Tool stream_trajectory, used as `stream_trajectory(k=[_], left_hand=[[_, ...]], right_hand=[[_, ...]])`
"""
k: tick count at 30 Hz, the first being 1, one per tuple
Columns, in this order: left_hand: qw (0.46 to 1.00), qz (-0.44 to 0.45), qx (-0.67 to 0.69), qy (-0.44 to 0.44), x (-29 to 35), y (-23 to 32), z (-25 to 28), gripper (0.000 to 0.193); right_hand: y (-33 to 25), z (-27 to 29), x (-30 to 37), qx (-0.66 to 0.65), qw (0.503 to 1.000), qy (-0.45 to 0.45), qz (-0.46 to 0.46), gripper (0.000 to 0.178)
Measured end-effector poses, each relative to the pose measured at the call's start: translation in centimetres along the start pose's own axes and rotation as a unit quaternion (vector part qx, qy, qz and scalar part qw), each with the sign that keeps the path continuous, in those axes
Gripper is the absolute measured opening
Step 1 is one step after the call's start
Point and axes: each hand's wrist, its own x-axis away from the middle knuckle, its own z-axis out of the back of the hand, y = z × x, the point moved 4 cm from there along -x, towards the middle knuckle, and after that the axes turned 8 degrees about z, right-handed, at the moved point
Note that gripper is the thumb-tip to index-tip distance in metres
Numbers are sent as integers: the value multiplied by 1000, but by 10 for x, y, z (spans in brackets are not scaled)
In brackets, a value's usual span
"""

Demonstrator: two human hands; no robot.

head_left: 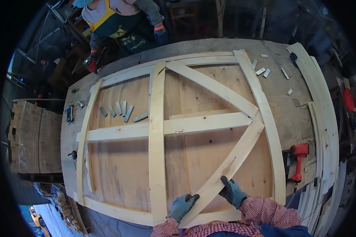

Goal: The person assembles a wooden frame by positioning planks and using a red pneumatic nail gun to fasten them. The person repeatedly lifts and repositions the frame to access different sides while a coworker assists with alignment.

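Note:
A pale diagonal wooden plank (pixel 228 168) slants across the lower right bay of a timber frame (pixel 157 150) lying on the workbench. Its upper end meets the middle crossbar (pixel 203 123) close to the right upright (pixel 261 98); its lower end lies over the near rail. My left hand (pixel 183 206), in a grey-blue glove with dark fingertips, grips the plank's left edge near that lower end. Further up, my right hand (pixel 232 192), gloved alike, grips the opposite edge with the thumb on top. A second diagonal plank (pixel 211 85) spans the upper right bay.
A red nail gun (pixel 299 160) lies at the right. Staple strips (pixel 124 110) sit inside the frame, more (pixel 264 72) at the far right. Long boards (pixel 320 98) line the right edge. Across the bench, a co-worker (pixel 126 29) has a red power tool (pixel 90 64) by one hand.

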Motion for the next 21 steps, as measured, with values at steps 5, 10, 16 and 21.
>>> stream_trajectory(k=[5,10,16,21], left_hand=[[999,-7,-35,28,-4,-10,-4,55],[1000,-7,-29,1,4,-8,5,56],[995,-37,-72,-51,-1,5,13,53],[862,-137,-7,489,-26,-33,127,52]], right_hand=[[-53,19,16,295,943,-152,-28,29],[-256,61,19,602,511,167,590,46],[-272,231,-130,355,910,111,182,79],[-275,206,-111,402,889,139,168,75]])
